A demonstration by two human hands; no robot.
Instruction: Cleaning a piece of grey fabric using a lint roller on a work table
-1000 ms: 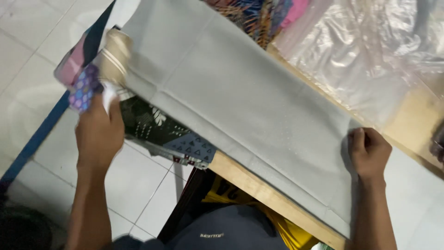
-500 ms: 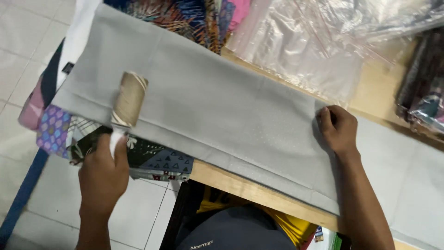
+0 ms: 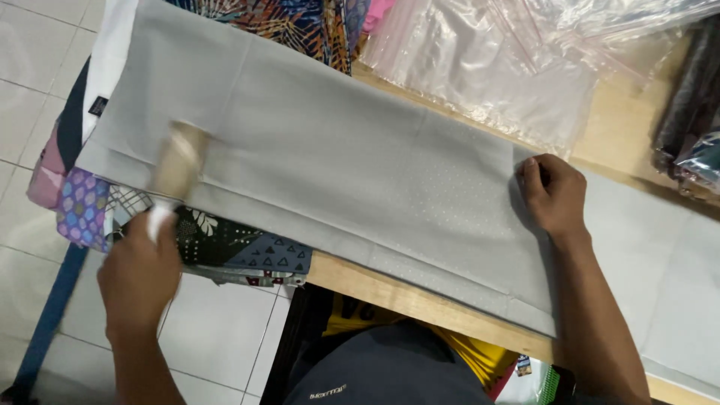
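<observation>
A folded grey cloth (image 3: 352,172) lies stretched across a wooden table (image 3: 405,296). My left hand (image 3: 139,274) grips the white handle of a lint roller (image 3: 178,161), whose tan roll rests on the cloth's left part, blurred by motion. My right hand (image 3: 553,193) presses flat on the cloth's right part, fingers curled at its far edge.
Clear plastic bags (image 3: 517,67) lie at the table's far side. Patterned fabrics (image 3: 225,247) hang beneath the grey cloth at the left, more colourful ones (image 3: 300,26) beyond it. Dark packed items (image 3: 690,127) sit at the far right. White tiled floor (image 3: 217,337) lies below.
The roller has travelled from the cloth's left end onto its surface, rolling rightward. My right hand stays pressed on the cloth. The view has shifted left.
</observation>
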